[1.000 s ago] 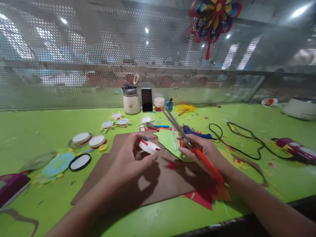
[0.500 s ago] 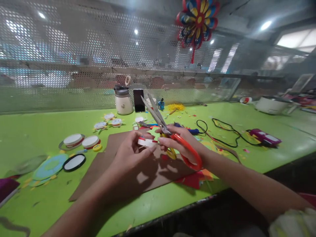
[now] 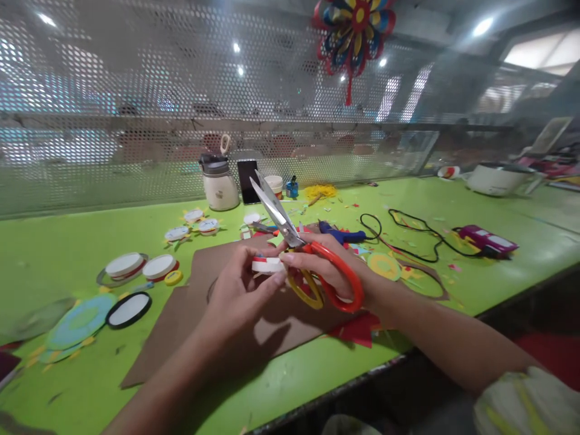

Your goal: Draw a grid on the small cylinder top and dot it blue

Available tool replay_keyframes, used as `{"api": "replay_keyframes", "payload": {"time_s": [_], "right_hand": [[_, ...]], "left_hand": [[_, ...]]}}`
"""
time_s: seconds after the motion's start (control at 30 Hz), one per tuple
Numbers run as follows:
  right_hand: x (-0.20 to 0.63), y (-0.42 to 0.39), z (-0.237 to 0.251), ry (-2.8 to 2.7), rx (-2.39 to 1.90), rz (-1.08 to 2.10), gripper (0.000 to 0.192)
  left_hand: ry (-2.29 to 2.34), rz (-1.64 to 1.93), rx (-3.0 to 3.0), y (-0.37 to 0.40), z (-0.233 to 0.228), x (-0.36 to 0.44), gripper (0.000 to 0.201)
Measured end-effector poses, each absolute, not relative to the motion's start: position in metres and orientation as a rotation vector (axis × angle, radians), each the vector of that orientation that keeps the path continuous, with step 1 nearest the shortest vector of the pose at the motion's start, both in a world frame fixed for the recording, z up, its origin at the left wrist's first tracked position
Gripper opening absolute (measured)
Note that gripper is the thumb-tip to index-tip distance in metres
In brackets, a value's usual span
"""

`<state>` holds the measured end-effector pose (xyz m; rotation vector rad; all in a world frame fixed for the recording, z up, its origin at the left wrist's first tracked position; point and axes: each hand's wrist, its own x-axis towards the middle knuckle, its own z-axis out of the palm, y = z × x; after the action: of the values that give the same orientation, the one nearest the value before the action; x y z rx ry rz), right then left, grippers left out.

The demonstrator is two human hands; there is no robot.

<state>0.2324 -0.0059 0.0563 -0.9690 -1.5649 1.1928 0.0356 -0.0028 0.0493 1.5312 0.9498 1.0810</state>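
My left hand (image 3: 238, 293) is closed around a small white piece with a red edge (image 3: 267, 264), pinched between thumb and fingers. Most of this piece is hidden by the hand. My right hand (image 3: 333, 263) holds a pair of scissors (image 3: 351, 284) with one orange and one yellow handle loop. The blades point up and away, slightly apart, with nothing between them. The right fingertips meet the white piece at its right end. Both hands are above a brown cardboard sheet (image 3: 174, 329).
White round lids (image 3: 124, 264), a black-rimmed disc (image 3: 129, 309) and a blue paper ring (image 3: 81, 320) lie left. Behind stand a jug (image 3: 220, 188) and a phone (image 3: 248, 182). On the right are a blue glue gun (image 3: 342, 234), a cable and a purple box (image 3: 487, 240).
The light-green paper that showed between my hands is out of sight. The yellow handle loop shows more fully below my right hand. The camera view has shifted slightly.
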Motion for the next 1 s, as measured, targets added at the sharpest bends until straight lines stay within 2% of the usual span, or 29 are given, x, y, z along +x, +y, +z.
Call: {"api": "replay_keyframes", "payload": {"time_s": [0.13, 0.3, 0.5, 0.63, 0.83, 1.0], "right_hand": [[0.236, -0.006, 0.059, -1.559, -0.972, 1.173, 0.023], [0.238, -0.011, 0.057, -1.54, -1.059, 1.067, 0.03], [0.246, -0.015, 0.047, -1.579, -1.158, 0.908, 0.033], [0.256, -0.009, 0.038, -1.726, -1.168, 0.608, 0.035], [0.273, -0.011, 0.041, -2.011, -1.018, 0.049, 0.02], [0.299, -0.018, 0.049, -2.251, -1.011, -0.28, 0.035]], "left_hand": [[0.892, 0.959, 1.334, -0.008, 0.052, 0.031, 0.03], [0.831, 0.908, 1.386, 0.006, 0.051, 0.022, 0.034], [0.773, 0.988, 1.268, 0.012, 0.049, 0.02, 0.026], [0.721, 1.065, 1.195, 0.019, 0.048, 0.012, 0.031], [0.654, 1.247, 1.113, 0.029, 0.054, -0.003, 0.037], [0.617, 1.233, 1.126, 0.028, 0.06, -0.009, 0.032]]}}
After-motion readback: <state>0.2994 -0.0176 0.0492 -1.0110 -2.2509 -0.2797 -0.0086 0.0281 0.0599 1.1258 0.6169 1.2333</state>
